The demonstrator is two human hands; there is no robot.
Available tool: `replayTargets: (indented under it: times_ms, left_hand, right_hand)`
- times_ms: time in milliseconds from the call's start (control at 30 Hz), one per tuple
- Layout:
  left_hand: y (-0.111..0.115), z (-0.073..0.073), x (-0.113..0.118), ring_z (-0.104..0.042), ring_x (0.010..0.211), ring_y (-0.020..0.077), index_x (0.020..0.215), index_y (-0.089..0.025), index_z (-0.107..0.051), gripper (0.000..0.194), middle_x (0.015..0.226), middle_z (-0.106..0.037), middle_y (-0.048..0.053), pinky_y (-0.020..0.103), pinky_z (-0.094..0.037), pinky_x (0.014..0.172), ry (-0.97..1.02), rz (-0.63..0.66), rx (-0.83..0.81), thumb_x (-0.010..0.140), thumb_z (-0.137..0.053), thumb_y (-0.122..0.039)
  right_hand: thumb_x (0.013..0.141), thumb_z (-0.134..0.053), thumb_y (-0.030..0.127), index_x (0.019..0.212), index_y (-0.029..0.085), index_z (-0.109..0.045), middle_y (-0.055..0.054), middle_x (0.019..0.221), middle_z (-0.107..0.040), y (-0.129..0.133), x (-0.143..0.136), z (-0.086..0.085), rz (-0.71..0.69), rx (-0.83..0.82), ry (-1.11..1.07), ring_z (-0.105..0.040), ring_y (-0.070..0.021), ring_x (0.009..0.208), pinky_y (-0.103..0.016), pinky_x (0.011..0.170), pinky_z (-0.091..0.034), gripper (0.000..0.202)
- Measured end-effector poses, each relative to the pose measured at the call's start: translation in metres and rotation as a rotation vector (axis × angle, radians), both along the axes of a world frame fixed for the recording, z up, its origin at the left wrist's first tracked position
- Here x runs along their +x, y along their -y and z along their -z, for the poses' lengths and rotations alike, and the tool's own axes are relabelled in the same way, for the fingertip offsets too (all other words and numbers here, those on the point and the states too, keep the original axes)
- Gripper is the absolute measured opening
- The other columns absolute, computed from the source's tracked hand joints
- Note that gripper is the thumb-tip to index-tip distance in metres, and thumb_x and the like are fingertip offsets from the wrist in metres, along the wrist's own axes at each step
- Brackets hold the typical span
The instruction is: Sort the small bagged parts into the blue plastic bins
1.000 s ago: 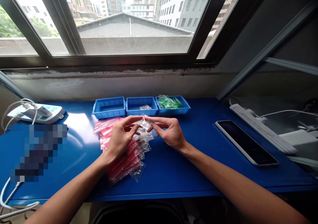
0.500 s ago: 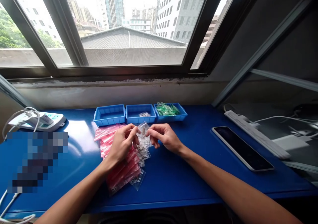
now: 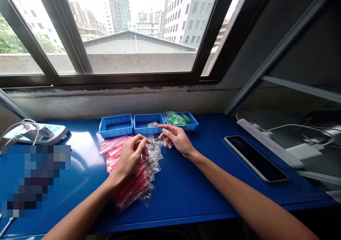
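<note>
On the blue table (image 3: 202,186) lies an overlapping stack of pink plastic bags (image 3: 133,186). Along its right side runs a row of clear plastic bags (image 3: 153,162) with small metal pieces inside, which look like screws or pins. My left hand (image 3: 133,153) is over the pink bags, its fingers loosely curled and apart, with nothing visible in them. Just right of the clear bags, my right hand (image 3: 177,138) hovers with index finger stretched out and thumb apart from it, holding nothing I can see. The lower fingers of my left hand are partly hidden.
Three blue bins stand behind the bags: an empty left bin (image 3: 116,126), a middle bin (image 3: 142,129) with a few clear bags (image 3: 152,124), and a right bin (image 3: 194,123) holding green bags (image 3: 177,118). A phone (image 3: 255,158) and power strip (image 3: 269,142) lie right.
A clear bag that stood up between my hands now lies among the other clear bags. My right hand's fingers have spread and lifted; my left hand has loosened slightly.
</note>
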State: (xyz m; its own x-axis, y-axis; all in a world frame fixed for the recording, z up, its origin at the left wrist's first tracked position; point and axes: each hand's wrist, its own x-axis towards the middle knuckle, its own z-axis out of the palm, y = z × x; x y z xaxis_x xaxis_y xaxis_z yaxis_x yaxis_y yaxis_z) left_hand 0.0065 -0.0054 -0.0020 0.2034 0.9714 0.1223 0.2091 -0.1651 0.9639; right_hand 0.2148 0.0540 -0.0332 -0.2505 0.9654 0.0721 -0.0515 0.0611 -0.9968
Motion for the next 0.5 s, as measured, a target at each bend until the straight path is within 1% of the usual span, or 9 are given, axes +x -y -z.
replayTargets:
  times_ms: [100, 233, 300, 367, 433, 467, 500]
  left_hand:
    - [0.002, -0.001, 0.0, -0.062, 0.059, 0.0146, 0.092, -0.016, -0.065, 0.03, 0.066, -0.066, 0.001, 0.024, -0.047, 0.057, -0.016, -0.002, 0.013, 0.101, -0.052, -0.041]
    - [0.003, -0.001, 0.0, -0.06, 0.054, 0.013, 0.086, -0.016, -0.065, 0.03, 0.062, -0.064, -0.001, 0.023, -0.046, 0.053, -0.056, -0.023, 0.088, 0.101, -0.052, -0.038]
    - [0.005, -0.004, 0.0, -0.059, 0.052, 0.012, 0.085, -0.017, -0.066, 0.028, 0.061, -0.063, -0.001, 0.022, -0.045, 0.05, -0.103, -0.027, 0.203, 0.102, -0.051, -0.034]
    - [0.011, -0.011, -0.001, -0.06, 0.052, 0.0108, 0.084, -0.018, -0.067, 0.023, 0.064, -0.066, -0.001, 0.021, -0.045, 0.05, -0.152, -0.003, 0.384, 0.1, -0.053, -0.026]
    - [0.027, -0.022, -0.003, -0.062, 0.054, 0.0097, 0.084, -0.02, -0.069, 0.018, 0.07, -0.071, -0.001, 0.021, -0.046, 0.051, -0.179, 0.027, 0.571, 0.097, -0.056, -0.018]
    - [0.038, -0.029, -0.005, -0.063, 0.056, 0.0095, 0.085, -0.021, -0.07, 0.017, 0.072, -0.073, -0.002, 0.02, -0.047, 0.052, -0.179, 0.025, 0.628, 0.096, -0.058, -0.016]
    - [0.051, -0.035, -0.008, -0.064, 0.057, 0.01, 0.085, -0.023, -0.071, 0.016, 0.073, -0.074, -0.002, 0.021, -0.048, 0.053, -0.167, 0.005, 0.67, 0.096, -0.06, -0.017]
  right_hand:
    - [0.089, -0.067, 0.055, 0.118, 0.012, -0.07, -0.006, 0.079, -0.072, 0.001, 0.002, 0.003, -0.026, 0.05, 0.086, -0.061, -0.0122, 0.049, -0.02, 0.04, -0.042, 0.052]
    - [0.095, -0.062, 0.042, 0.108, 0.014, -0.075, -0.002, 0.069, -0.068, 0.002, 0.003, 0.005, 0.017, 0.264, 0.309, -0.057, -0.0107, 0.046, -0.021, 0.046, -0.044, 0.034]
    - [0.096, -0.06, 0.036, 0.105, 0.015, -0.077, -0.001, 0.064, -0.065, 0.003, 0.003, 0.004, 0.042, 0.363, 0.409, -0.056, -0.0109, 0.047, -0.022, 0.049, -0.043, 0.028]
    - [0.097, -0.059, 0.032, 0.102, 0.015, -0.079, 0.0, 0.061, -0.063, 0.003, 0.003, 0.004, 0.059, 0.431, 0.465, -0.055, -0.0114, 0.049, -0.022, 0.05, -0.041, 0.026]
    - [0.097, -0.059, 0.029, 0.098, 0.014, -0.08, 0.0, 0.058, -0.062, 0.002, 0.004, 0.003, 0.073, 0.476, 0.493, -0.053, -0.0111, 0.05, -0.022, 0.051, -0.038, 0.025]
    - [0.097, -0.059, 0.027, 0.097, 0.014, -0.08, 0.0, 0.057, -0.061, 0.002, 0.005, 0.002, 0.078, 0.49, 0.504, -0.051, -0.0106, 0.049, -0.022, 0.051, -0.036, 0.024]
    - [0.096, -0.06, 0.026, 0.095, 0.014, -0.08, 0.001, 0.056, -0.06, 0.002, 0.006, 0.002, 0.083, 0.501, 0.513, -0.05, -0.01, 0.049, -0.022, 0.051, -0.034, 0.024]
